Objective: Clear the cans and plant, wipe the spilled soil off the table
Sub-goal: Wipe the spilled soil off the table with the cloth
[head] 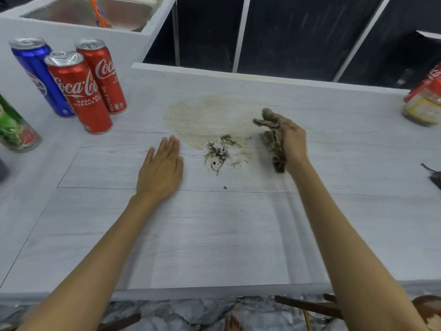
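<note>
1. Now your right hand is curled round a soiled cloth; the cloth is blurred, so you cannot tell whether it touches the counter
2. Your left hand lies flat on the counter, palm down, fingers straight and close together, holding nothing
3. Between your two hands sits the spilled soil: a small dark patch of crumbs just left of the cloth, with a few stray specks nearer you
4. Beyond the soil a pale brownish smear spreads over the counter, and its near edge runs into the crumbs
5. At the far left, well apart from the soil, the cans stand upright: a front red can, a rear red can just behind it, a blue can close on their left, and a green can partly cut off by the left edge
6. Behind the cans is a steel sink; at the right edge of the counter stands a jar with a red lid, partly out of view
</note>
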Motion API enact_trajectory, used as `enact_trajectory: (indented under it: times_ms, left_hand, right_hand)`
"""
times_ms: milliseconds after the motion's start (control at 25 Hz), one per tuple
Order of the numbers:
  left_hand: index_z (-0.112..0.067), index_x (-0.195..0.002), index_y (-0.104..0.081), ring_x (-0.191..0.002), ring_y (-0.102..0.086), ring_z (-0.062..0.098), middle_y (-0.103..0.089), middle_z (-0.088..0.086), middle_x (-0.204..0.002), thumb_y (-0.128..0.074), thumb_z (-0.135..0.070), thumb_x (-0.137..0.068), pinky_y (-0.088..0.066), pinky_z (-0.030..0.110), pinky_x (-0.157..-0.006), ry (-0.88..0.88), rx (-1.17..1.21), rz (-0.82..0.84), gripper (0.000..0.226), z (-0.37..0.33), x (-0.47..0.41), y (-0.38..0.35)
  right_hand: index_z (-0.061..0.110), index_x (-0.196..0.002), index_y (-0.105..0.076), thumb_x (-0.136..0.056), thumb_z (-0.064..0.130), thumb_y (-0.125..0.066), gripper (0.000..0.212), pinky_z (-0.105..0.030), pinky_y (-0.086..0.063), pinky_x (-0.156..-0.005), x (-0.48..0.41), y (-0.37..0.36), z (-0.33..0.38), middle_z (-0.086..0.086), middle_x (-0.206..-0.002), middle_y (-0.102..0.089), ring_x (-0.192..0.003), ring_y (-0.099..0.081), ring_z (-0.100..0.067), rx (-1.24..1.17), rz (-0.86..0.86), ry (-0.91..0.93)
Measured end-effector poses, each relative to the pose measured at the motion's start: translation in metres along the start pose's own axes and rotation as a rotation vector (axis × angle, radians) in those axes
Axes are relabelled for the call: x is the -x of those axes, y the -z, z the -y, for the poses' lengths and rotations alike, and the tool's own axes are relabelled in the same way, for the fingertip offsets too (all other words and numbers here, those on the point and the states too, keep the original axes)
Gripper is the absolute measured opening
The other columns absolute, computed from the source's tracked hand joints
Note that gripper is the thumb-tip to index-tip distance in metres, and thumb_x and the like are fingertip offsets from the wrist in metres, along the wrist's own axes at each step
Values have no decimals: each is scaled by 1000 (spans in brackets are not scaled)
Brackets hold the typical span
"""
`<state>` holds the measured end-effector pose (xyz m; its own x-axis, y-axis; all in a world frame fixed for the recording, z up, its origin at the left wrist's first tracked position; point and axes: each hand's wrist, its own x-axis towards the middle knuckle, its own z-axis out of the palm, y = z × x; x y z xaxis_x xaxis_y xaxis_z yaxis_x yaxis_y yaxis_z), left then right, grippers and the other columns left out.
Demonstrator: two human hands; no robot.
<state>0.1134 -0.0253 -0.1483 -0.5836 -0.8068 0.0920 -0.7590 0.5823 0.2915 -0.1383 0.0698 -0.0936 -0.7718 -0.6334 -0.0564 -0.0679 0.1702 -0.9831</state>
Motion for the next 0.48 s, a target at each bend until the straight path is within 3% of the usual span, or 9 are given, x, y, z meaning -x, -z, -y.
enact_trajectory:
  times_ms: [120, 200, 280, 360, 480]
  left_hand:
    - [-12, -148, -8, -146, 0, 11, -4, -1, -158, -16, -28, -99, 1, 31, -118, 14, -2, -23, 52, 1, -1, -1]
    - [-13, -148, -8, -146, 0, 9, -4, -2, -158, -17, -28, -99, 1, 30, -118, 25, -8, -37, 52, 1, -1, -1]
    - [-14, -148, -8, -145, 0, 8, -4, -3, -158, -16, -28, -99, 1, 29, -118, 34, -14, -39, 52, -1, 0, -2]
    - [-15, -148, -7, -145, 1, 8, -3, -4, -158, -16, -29, -99, 2, 29, -118, 44, -17, -40, 52, -1, 1, -3]
    - [-15, -149, -8, -145, 0, 8, -4, -4, -158, -16, -29, -99, 0, 29, -119, 44, -20, -44, 52, 0, 1, -3]
  right_hand:
    - [13, -133, -50, -94, 14, -37, 41, -30, -38, -104, -20, 14, -20, -16, -136, -48, -120, -49, -28, 596, 45, 114]
    - [11, -140, -38, -94, 18, -42, 47, -40, -23, -113, -36, -10, -22, -21, -146, -31, -135, -27, -32, 846, 96, 182]
    - [13, -142, -36, -94, 18, -41, 48, -43, -22, -114, -40, -42, -17, -17, -150, -26, -139, -23, -31, 858, 171, 242]
    - [14, -138, -43, -91, 8, -43, 47, -40, -32, -110, -30, -66, -15, -11, -148, -36, -135, -34, -28, 782, 262, 344]
    - [16, -125, -59, -82, -4, -46, 49, -27, -34, -107, 10, -81, -18, -4, -138, -53, -128, -47, -21, 617, 425, 481]
